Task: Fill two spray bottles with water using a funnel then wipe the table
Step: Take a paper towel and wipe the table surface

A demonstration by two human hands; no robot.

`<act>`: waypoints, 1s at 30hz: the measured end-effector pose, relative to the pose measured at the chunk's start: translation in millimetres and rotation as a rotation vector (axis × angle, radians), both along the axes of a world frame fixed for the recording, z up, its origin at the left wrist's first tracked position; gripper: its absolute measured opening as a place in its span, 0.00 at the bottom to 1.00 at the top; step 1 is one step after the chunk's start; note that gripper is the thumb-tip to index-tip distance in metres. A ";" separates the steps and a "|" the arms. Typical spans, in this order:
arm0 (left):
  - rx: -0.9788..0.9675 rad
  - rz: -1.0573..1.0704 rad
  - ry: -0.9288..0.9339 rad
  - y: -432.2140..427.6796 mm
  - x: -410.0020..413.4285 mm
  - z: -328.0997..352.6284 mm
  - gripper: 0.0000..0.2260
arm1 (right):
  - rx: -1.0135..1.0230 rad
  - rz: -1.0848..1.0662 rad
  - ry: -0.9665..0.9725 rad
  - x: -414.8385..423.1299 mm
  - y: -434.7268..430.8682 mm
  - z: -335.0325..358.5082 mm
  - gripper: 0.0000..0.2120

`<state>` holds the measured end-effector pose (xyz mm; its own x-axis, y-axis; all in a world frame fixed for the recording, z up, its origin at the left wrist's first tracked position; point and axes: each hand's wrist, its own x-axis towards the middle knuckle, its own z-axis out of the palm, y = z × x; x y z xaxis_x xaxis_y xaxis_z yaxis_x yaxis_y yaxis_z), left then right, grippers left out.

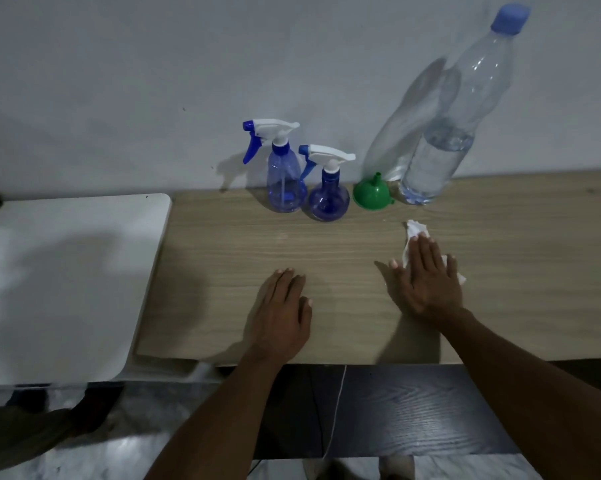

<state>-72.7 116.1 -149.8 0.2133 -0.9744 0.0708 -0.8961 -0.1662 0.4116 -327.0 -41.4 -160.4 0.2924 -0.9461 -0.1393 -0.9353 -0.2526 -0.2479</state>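
Observation:
Two blue spray bottles stand capped near the wall, a taller one (pixel 285 181) and a rounder one (pixel 328 195) beside it. A green funnel (pixel 371 194) rests upside down to their right. A large clear water bottle (pixel 441 150) with a blue cap holds water low down. My right hand (pixel 427 278) lies flat on a white tissue (pixel 413 233), pressing it onto the wooden table (pixel 223 271). My left hand (pixel 285 310) rests flat on the table, holding nothing.
A white surface (pixel 67 282) adjoins the table on the left. The grey wall runs right behind the bottles. Below the front edge there is a dark panel (pixel 396 410) and a thin white cable (pixel 337 410).

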 end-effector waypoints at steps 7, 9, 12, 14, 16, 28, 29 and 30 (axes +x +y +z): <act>-0.003 0.049 -0.022 25.4 25.3 -10.0 0.22 | 0.069 -0.305 -0.073 50.7 34.4 -2.5 0.48; -0.022 0.065 -0.029 33.6 35.2 -11.8 0.21 | 0.044 -0.311 -0.076 71.1 44.4 -3.0 0.49; -0.037 0.128 -0.020 45.7 48.9 -13.1 0.20 | 0.045 -0.278 -0.078 107.3 60.8 -2.2 0.49; -0.054 0.157 -0.028 55.2 58.7 -14.2 0.20 | 0.046 -0.223 -0.087 136.3 72.5 -1.6 0.49; -0.065 0.187 -0.029 65.9 68.1 -13.9 0.19 | 0.045 -0.139 -0.088 166.9 86.1 -2.1 0.48; -0.044 0.371 0.079 104.4 97.0 -6.5 0.24 | -0.170 0.391 -0.169 211.7 98.4 4.9 0.31; -0.044 0.381 0.084 103.2 94.0 -5.4 0.24 | -0.136 0.454 -0.130 211.3 90.9 5.3 0.32; -0.047 0.389 0.086 101.9 91.1 -4.7 0.24 | -0.073 0.519 -0.088 213.2 87.2 3.7 0.33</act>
<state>18.4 217.9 -154.5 0.5732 -0.8156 0.0788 -0.7315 -0.4660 0.4977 -113.8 45.8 -156.7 0.7322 -0.6804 -0.0323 -0.6593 -0.6960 -0.2846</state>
